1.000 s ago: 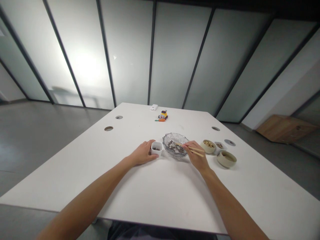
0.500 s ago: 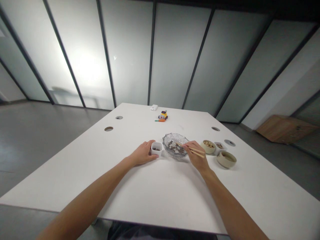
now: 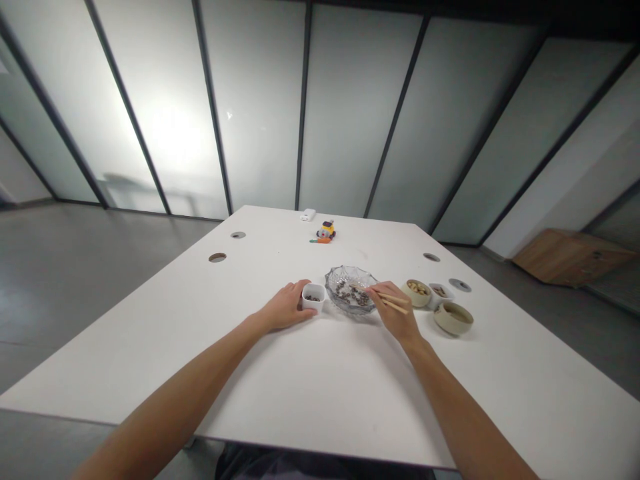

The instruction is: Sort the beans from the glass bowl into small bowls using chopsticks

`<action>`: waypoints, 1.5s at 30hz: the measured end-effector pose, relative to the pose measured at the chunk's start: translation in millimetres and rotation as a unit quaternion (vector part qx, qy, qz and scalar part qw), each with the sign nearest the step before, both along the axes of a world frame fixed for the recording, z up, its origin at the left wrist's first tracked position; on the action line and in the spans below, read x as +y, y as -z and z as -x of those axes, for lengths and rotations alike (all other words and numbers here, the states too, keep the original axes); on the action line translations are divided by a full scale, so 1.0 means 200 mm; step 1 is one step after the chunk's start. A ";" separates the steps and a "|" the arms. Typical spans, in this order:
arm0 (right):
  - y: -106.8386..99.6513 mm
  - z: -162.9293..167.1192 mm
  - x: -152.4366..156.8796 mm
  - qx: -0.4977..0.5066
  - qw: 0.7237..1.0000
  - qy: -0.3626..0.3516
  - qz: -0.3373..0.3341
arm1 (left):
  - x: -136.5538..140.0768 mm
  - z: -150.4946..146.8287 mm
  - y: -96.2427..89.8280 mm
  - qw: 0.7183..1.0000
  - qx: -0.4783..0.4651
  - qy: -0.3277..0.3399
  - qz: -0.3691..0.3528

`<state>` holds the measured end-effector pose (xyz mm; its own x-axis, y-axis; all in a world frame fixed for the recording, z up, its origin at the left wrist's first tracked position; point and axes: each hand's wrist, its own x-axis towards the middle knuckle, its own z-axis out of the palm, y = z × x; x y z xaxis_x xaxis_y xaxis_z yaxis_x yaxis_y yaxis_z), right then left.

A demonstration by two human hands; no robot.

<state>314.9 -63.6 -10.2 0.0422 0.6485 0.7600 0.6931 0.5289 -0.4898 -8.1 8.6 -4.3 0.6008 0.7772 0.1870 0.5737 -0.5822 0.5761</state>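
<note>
Pinching chopsticks [image 3: 394, 298], the right hand [image 3: 399, 321] sits at the bowl's [image 3: 353, 275] right rim; the left hand [image 3: 285, 308] clasps the cup [image 3: 315, 305], left of the bowl. Uneven tip pressure could flick dark pieces [image 3: 361, 300] tableward.

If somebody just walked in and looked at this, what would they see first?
Probably the clear glass bowl in the middle, with dark bits in it and the right hand holding wooden chopsticks over it. Just left of it, the left hand holds a small white cup. Farther back on the white table, a bright yellow toy stands out too.
</note>
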 end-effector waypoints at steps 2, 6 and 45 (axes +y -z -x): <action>0.00 0.00 0.00 0.006 1.000 0.000 0.001 | 0.00 0.00 0.00 1.000 -0.004 -0.001 -0.002; -0.01 -0.01 0.00 0.008 1.000 0.004 -0.003 | 0.00 0.00 0.00 1.000 -0.005 0.000 -0.003; -0.03 0.02 -0.01 -0.011 1.000 0.023 -0.009 | -0.01 0.00 -0.01 1.000 0.020 -0.006 0.000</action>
